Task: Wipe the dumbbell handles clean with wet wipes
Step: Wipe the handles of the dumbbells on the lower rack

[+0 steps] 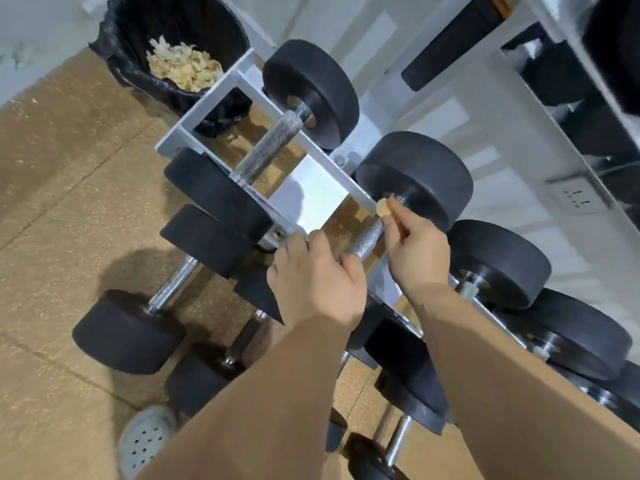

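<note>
A black dumbbell with a knurled steel handle (367,235) lies on the top tier of a white rack (313,194). My left hand (317,278) grips the near end of that handle. My right hand (414,252) pinches a small crumpled yellowish wipe (383,208) against the handle's far end, beside the big black weight head (419,174). A second dumbbell with a bare knurled handle (268,147) rests on the rack further back.
A black-lined bin (180,46) holding used wipes stands behind the rack at the upper left. More dumbbells sit on lower tiers (128,334) and to the right (502,265). A perforated shoe (145,441) shows at the bottom left on the tan floor.
</note>
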Available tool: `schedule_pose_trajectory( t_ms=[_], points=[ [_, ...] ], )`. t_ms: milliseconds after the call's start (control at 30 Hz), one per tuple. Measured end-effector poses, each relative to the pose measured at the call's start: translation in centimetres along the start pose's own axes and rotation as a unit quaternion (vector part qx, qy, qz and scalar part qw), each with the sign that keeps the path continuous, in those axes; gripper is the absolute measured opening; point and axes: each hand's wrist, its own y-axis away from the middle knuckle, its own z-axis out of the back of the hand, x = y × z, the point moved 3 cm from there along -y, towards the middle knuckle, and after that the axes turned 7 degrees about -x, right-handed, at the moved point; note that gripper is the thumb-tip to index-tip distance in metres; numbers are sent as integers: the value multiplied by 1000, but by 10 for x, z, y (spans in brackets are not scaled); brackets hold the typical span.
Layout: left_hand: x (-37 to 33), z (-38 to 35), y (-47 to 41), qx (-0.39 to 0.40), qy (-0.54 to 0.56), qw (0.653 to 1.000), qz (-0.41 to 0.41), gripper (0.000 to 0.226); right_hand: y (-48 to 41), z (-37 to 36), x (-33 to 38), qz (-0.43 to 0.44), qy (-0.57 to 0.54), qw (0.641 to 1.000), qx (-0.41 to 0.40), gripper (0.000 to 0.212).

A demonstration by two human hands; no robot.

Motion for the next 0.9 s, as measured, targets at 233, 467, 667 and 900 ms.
schedule_pose_trajectory(
  t_ms=[233,467,667,900],
  points=[
    [-3,0,1,-12,1,1000,-4,59,9,-3,12,226,55,965,124,33],
    [-5,1,2,-22,14,1000,-3,68,-11,-4,11,141,19,986,92,14],
    [-3,-2,2,-13,0,1000,-6,59,7,-2,9,49,-61,997,18,25],
    [-4,-1,1,-22,8,1000,4,54,18,-14,5,-30,-119,992,-5,21]
  ],
)
